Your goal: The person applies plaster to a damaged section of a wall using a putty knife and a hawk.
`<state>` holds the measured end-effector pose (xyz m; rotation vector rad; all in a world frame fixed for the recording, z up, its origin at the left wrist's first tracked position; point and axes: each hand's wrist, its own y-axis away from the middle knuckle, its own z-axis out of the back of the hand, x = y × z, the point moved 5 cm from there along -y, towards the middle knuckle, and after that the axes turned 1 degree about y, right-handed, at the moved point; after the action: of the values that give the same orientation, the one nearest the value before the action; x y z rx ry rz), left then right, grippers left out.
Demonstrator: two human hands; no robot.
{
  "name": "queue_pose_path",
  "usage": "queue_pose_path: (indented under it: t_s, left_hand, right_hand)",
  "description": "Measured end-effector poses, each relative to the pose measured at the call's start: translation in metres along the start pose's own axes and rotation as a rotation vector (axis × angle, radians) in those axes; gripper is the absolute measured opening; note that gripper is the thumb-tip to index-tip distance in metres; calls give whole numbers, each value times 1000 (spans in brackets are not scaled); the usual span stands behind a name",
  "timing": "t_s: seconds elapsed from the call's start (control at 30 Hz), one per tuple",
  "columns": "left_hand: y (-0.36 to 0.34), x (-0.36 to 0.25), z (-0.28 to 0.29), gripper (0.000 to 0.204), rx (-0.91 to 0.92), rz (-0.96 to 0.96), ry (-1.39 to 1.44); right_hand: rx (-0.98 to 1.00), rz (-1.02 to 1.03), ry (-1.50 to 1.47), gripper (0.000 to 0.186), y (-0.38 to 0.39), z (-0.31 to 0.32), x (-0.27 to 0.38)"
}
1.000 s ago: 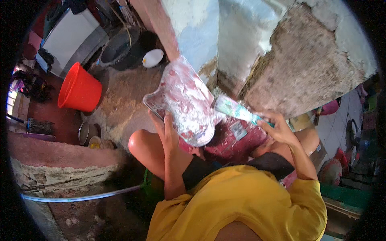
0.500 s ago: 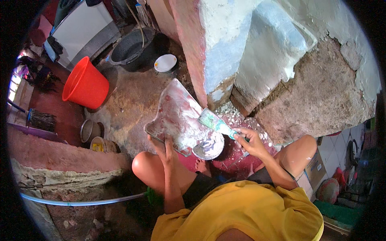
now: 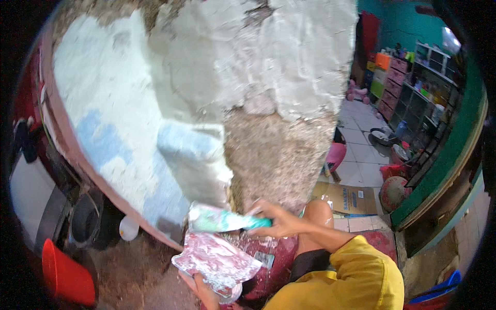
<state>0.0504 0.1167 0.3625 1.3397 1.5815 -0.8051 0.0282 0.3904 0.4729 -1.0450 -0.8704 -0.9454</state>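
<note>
In my right hand point(image 3: 279, 219) is a putty knife point(image 3: 211, 220) with a green handle, its wide blade smeared with white paste and pointing left. The blade is just above the far edge of a flat board point(image 3: 219, 261), in front of the wall's foot; I cannot tell whether it touches either. White paste streaks the board's reddish surface. My left hand point(image 3: 204, 292) grips the board by its near left edge, with some fingers hidden beneath. Partly under the board sits a bowl point(image 3: 232, 295), mostly hidden.
Ahead, the wall point(image 3: 201, 67) has smooth grey plaster above a rough bare patch point(image 3: 274, 155). A red bucket point(image 3: 67, 274), a black basin point(image 3: 85, 219) and a white lid-like disc point(image 3: 129, 228) are at left. Flattened cardboard point(image 3: 346, 199) lies right, by a doorway with green frame point(image 3: 439, 191).
My view has swung up and to the right, showing more wall and the room beyond. The putty knife has come off the board's right side and now points left near the wall.
</note>
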Motion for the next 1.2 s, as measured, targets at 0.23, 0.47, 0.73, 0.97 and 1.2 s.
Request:
queue_pose_path:
  t_s: [0.23,0.47,0.73,0.97,1.2]
  left_hand:
    - [-3,-21,-123,64,200,-11,71]
    - [29,-10,-178,64,348,22,104]
    - [35,-7,-192,62,353,-4,55]
    - [28,3,-192,61,413,-13,26]
    - [26,9,-195,57,415,-17,15]
  right_hand:
    - [-510,194,589,22,85,191,133]
    - [-690,98,803,23,131,270,185]
    - [-633,64,1043,29,116,307,213]
    - [-590,-48,1197,25,102,318,251]
    - [-553,139,1210,23,84,339,265]
